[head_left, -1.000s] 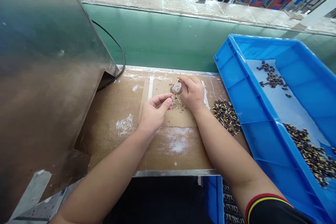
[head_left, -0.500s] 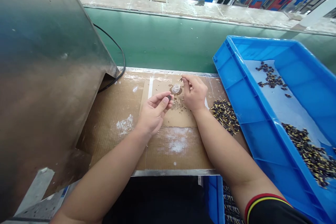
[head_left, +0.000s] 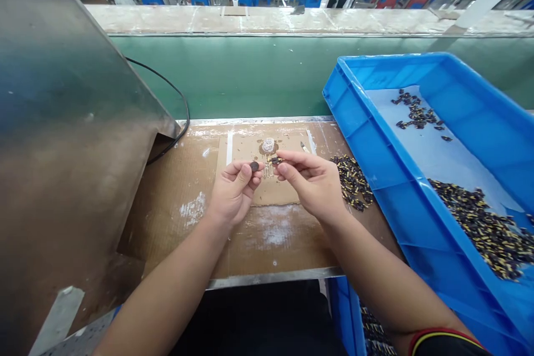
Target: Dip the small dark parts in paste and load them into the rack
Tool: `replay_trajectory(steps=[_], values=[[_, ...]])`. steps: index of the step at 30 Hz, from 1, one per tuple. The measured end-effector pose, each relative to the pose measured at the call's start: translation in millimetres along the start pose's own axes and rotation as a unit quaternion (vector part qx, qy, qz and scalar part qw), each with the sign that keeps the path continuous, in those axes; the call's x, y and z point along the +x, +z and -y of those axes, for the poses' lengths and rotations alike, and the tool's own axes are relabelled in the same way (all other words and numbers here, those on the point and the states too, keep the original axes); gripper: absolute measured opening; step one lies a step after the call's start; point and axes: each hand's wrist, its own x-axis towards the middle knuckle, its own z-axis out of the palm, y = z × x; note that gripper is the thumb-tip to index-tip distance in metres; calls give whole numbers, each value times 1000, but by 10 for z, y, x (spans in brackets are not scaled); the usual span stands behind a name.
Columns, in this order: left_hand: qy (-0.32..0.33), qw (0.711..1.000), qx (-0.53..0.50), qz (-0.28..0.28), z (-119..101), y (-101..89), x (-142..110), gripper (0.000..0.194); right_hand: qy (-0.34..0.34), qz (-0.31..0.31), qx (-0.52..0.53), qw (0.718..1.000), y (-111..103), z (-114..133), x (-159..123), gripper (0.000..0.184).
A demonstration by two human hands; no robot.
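Your L hand (head_left: pixel 233 192) pinches a small dark round piece (head_left: pixel 254 166) btwn thumb & fingers. Your R hand (head_left: pixel 312 181) pinches a tiny dark part w/ yellow bands (head_left: pixel 275 160) the same way. Both hands are held up off the surface, w/ the two pieces close together but not clearly touching, prob. so you can see them & line them up. A fingertip grip suits parts this small.

Below them is a cardboard mat (head_left: pixel 258 192) on the table (head_left: pixel 271 277), marked by white tape strips (head_left: pixel 229 147). A pale round coil (head_left: pixel 268 145) sits on a dark stain on the mat, just beyond your hands.

To the right, a loose heap of similar banded parts (head_left: pixel 351 181) lies on the table, within easy reach of your R hand. Beyond it, a blue plastic tray (head_left: pixel 375 57) lined w/ a pale sheet (head_left: pixel 438 144) holds two more heaps (head_left: pixel 475 228). A steel panel (head_left: pixel 62 122) rises on your left, w/ a black cable (head_left: pixel 167 89) running along it.
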Motion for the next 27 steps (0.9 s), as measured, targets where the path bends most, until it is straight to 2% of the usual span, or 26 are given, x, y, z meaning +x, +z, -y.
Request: replay_trajectory(steps=[2, 7, 9, 15, 27], values=[[3, 1000, 6, 1, 8, 5, 4, 38, -22, -9, -12, 1000, 22, -65, -68, 18], [20, 1000, 8, 8, 11, 19, 7, 37, -185, -15, -135, 973, 77, -216, -143, 22], [24, 1000, 8, 13, 12, 23, 1, 37, -220, -24, -143, 965, 105, -225, -147, 23], [36, 999, 15, 25, 33, 23, -25, 33, -249, -36, -152, 956, 142, -191, -138, 18], [60, 996, 46, 41, 47, -1, -24, 27, -255, -31, -187, 948, 127, -154, -134, 14]])
